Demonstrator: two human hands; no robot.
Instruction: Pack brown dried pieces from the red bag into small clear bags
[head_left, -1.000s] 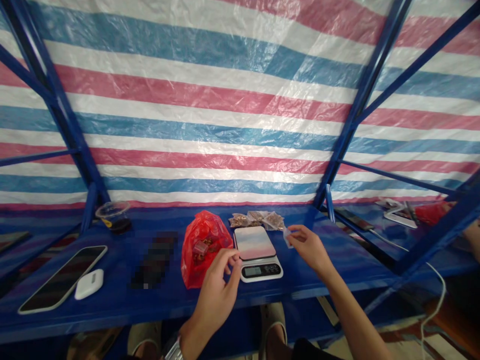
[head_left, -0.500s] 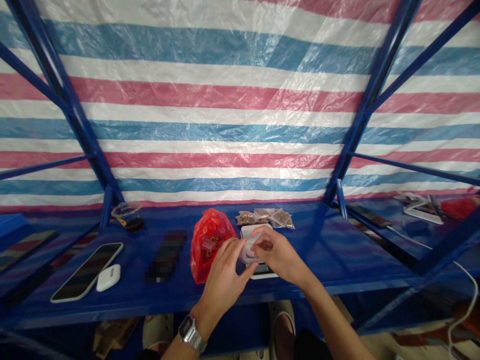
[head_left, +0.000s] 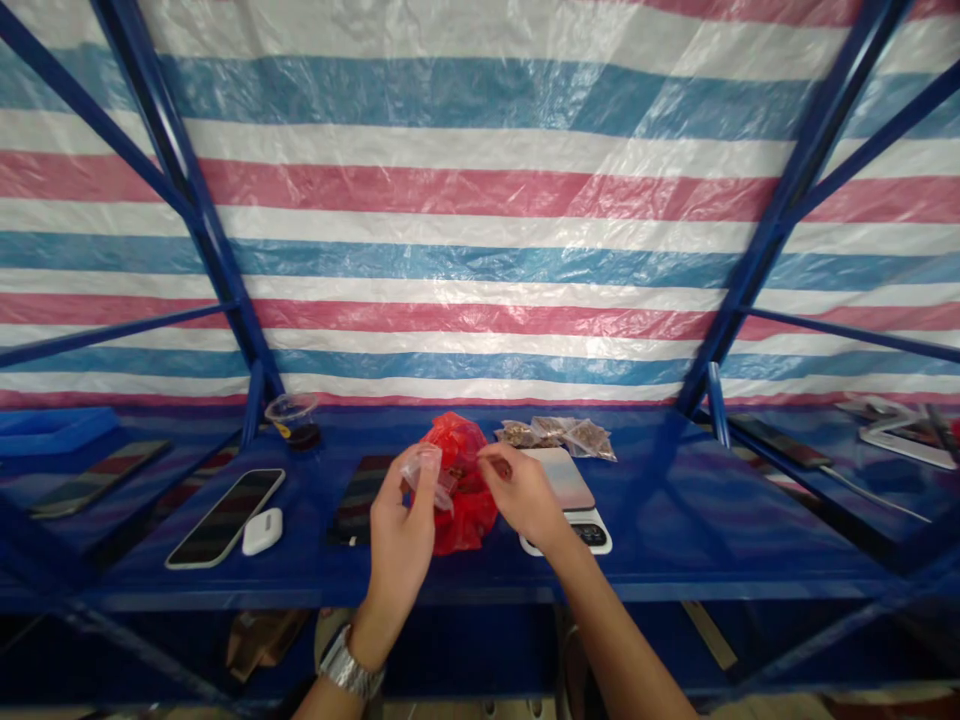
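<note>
My left hand (head_left: 405, 525) pinches a small clear plastic bag (head_left: 433, 478) between thumb and fingers, over the left side of a red plastic bag (head_left: 469, 530). The red bag stands open and holds small brownish pieces. My right hand (head_left: 525, 492) is closed in a pinch at the red bag's right rim; what its fingertips hold, if anything, is too small to make out. Just right of that hand lies a white digital scale (head_left: 566, 480), its display partly showing near the front. Several filled clear bags (head_left: 551, 434) lie in a row behind the scale.
Left on the blue shelf (head_left: 660, 520) are a phone (head_left: 229, 520), a white earbud case (head_left: 262, 531), a dark flat object (head_left: 358, 500) and a clear cup (head_left: 296, 425) with dark liquid. Blue posts (head_left: 225, 260) rise on both sides before a striped sheet (head_left: 480, 260).
Both hands have moved left off the scale to the red bag. The small clear bag is now in my left hand alone, and the view has shifted a little.
</note>
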